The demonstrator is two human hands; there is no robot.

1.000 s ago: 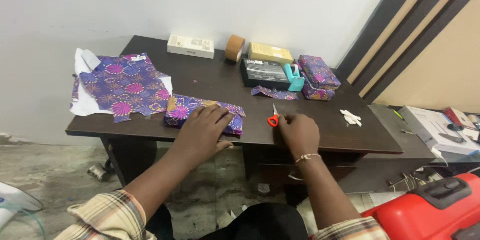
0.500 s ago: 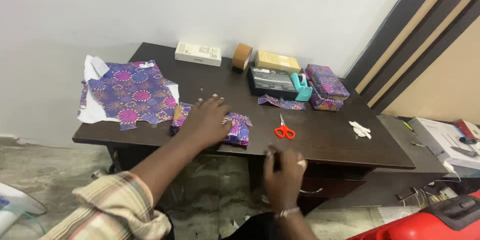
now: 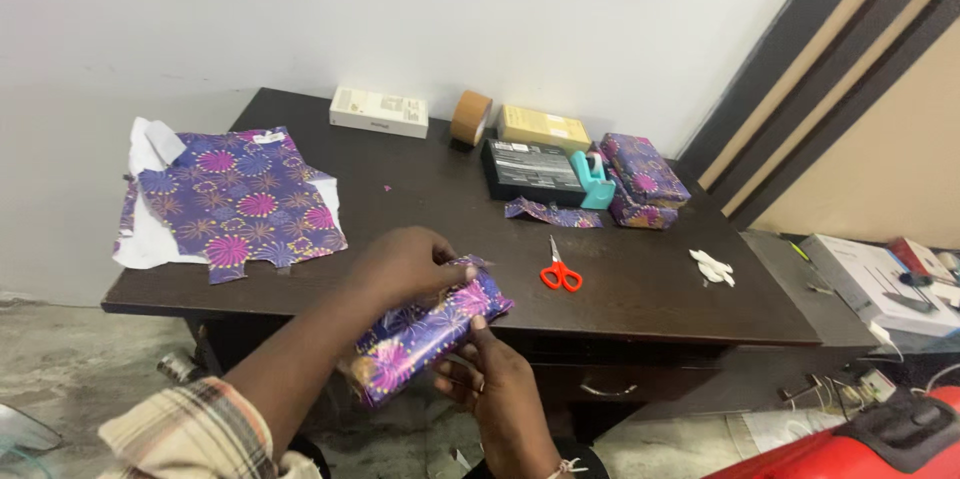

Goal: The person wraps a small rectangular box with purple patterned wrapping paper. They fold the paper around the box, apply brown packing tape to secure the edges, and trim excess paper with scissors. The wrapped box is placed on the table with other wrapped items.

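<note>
A box wrapped in purple patterned paper (image 3: 425, 337) is lifted off the dark wooden table (image 3: 650, 289) and tilted in front of its near edge. My left hand (image 3: 405, 264) grips the top of the parcel. From below, my right hand (image 3: 495, 379) holds it with the thumb on the paper. Red-handled scissors (image 3: 560, 271) lie on the table just right of both hands.
A sheet of purple wrapping paper (image 3: 235, 199) lies at the table's left. At the back stand a white box (image 3: 379, 112), a brown tape roll (image 3: 470, 117), a tan box (image 3: 543, 128), a black box (image 3: 530, 171), a teal tape dispenser (image 3: 595, 179) and two wrapped parcels (image 3: 640, 179). A red case (image 3: 850, 449) sits lower right.
My right hand left the scissors and came down under the table edge. Both hands lifted the wrapped box off the table toward me.
</note>
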